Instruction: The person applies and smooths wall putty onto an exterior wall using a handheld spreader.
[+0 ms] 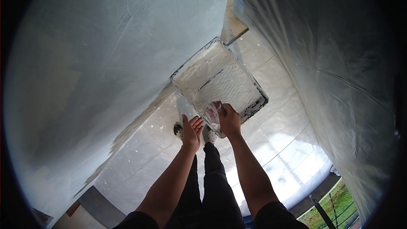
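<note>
The right hand (229, 121) is curled shut around a crumpled piece of clear plastic (213, 112), which has a faint pinkish tint. What the plastic covers, if anything, cannot be made out. Hand and plastic sit right at the near rim of a paint tray (244, 70), and the plastic touches or overlaps that edge. The rest of the tray stretches away beyond the fingertips. It lies on the floor (271, 135) and is coated in white paint, with a ribbed slope just past the right hand and a deeper, paint-filled end farther off.

The left hand (191, 132) is just beside the right one, apart from it, on the side away from the tray's dark corner. It is open and holds nothing, with the fingers straight and close together and pointing toward the tray. It does not clearly touch the tray.

Under the left hand a paint-speckled shoe (178, 130) stands on the pale, glossy floor tiles. A second shoe (208, 136) shows between the two wrists. Dark trousers (212, 186) run down between the forearms.

Outward of the left hand rises a white-painted wall (85, 59). Outward of the right hand hangs translucent plastic sheeting (330, 59). Behind the right elbow a dark railing (319, 208) and some grass (339, 201) show.
</note>
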`<action>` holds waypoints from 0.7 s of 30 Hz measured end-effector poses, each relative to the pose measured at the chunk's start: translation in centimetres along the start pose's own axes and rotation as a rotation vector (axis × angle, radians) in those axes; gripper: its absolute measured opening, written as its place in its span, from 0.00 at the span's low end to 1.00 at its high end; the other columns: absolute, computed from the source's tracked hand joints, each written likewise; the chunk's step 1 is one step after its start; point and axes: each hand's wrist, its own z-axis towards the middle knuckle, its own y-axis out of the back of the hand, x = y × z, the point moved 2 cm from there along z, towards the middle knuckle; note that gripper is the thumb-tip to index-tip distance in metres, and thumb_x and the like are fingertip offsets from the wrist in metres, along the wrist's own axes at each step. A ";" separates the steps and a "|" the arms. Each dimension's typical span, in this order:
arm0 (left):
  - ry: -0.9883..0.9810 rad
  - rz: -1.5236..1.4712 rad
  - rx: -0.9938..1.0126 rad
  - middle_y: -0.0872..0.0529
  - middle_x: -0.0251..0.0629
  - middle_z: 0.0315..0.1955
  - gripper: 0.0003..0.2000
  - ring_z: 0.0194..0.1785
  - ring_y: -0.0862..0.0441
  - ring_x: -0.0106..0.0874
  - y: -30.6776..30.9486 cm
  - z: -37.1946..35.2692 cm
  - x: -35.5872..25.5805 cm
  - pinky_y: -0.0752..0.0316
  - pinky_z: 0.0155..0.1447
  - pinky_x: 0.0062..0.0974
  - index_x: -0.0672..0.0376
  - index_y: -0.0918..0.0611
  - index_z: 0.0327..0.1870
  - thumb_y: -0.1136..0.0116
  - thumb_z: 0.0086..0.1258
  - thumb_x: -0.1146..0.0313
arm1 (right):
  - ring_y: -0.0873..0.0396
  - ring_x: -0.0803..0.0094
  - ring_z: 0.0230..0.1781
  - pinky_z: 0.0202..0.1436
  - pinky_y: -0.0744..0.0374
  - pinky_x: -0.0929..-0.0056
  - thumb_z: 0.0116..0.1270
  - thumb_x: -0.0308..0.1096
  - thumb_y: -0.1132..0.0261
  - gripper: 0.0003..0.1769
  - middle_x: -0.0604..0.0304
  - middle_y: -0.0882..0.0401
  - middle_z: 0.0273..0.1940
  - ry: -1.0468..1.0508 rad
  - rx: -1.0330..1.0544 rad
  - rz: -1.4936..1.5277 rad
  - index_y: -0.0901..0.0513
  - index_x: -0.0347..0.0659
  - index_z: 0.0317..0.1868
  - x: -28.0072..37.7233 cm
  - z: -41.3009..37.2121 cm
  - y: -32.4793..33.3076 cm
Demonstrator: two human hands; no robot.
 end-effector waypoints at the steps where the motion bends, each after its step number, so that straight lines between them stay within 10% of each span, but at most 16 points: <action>1: 0.026 -0.007 -0.013 0.23 0.52 0.62 0.47 0.66 0.26 0.39 0.0 0.0 0.1 0.38 0.73 0.35 0.71 0.30 0.68 0.69 0.73 0.27 | 0.16 0.43 0.42 0.44 0.20 0.55 0.69 0.35 0.36 0.12 0.43 0.15 0.37 0.002 0.003 0.012 0.20 0.38 0.49 -0.1 -0.1 -0.1; 21: 0.106 -0.155 0.042 0.30 0.58 0.67 0.51 0.71 0.32 0.46 -0.1 -0.1 0.5 0.42 0.77 0.42 0.75 0.35 0.70 0.71 0.71 0.25 | 0.16 0.43 0.41 0.43 0.20 0.55 0.69 0.34 0.37 0.12 0.43 0.15 0.37 0.044 0.010 0.036 0.20 0.36 0.48 0.6 0.2 -0.1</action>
